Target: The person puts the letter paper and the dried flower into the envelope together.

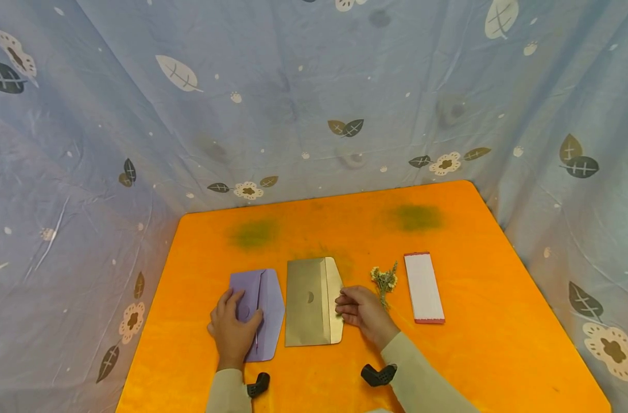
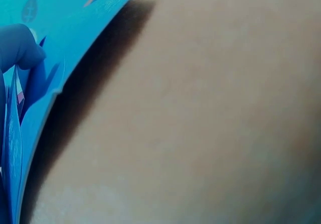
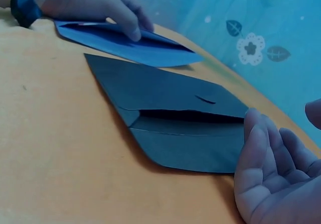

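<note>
My left hand (image 1: pixel 233 335) grips the purple envelope (image 1: pixel 274 312), fingers over its left side and thumb at the pocket opening. In the left wrist view the envelope (image 2: pixel 83 45), tinted blue, stands off the table, with a digit (image 2: pixel 25 48) at its opening. Beside it lies a gold envelope (image 1: pixel 303 281), its flap folded out to the right. My right hand (image 1: pixel 365 312) is at the edge of that flap. The right wrist view shows the gold envelope (image 3: pixel 185 151) darkened, its pocket gaping slightly; the fingers (image 3: pixel 256 148) there are loosely bent, thumb apart.
A small bunch of dried yellow flowers (image 1: pixel 384 281) lies right of the right hand. Further right is a white rectangular piece (image 1: pixel 424 287) with red ends. The orange tabletop (image 1: pixel 334 221) is bounded by patterned curtains (image 1: pixel 293 103) on the far side and both sides.
</note>
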Demonstrator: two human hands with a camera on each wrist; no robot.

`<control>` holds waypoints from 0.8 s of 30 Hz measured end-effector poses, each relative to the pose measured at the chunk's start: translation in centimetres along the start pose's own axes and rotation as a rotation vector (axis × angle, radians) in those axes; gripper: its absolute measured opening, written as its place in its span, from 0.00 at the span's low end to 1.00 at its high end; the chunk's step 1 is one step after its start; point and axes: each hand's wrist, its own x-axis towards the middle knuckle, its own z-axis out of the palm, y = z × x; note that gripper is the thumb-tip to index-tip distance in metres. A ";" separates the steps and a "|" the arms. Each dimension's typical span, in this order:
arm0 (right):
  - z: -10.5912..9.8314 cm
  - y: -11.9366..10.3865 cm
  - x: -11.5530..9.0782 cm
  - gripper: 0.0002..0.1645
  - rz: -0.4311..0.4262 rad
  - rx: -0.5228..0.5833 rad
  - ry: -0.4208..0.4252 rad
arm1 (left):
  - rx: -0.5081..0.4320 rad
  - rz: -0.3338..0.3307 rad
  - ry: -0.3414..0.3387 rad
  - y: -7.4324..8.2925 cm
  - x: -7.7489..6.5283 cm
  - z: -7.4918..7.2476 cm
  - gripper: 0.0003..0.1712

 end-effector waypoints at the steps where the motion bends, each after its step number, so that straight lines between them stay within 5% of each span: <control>1: 0.0 -0.1 0.0 0.21 -0.006 -0.006 0.006 | 0.000 0.002 0.001 0.0 0.0 0.0 0.38; 24: -3.9 -5.3 -1.0 0.23 -0.183 -0.253 0.289 | 0.015 0.006 -0.002 -0.4 0.1 0.1 0.38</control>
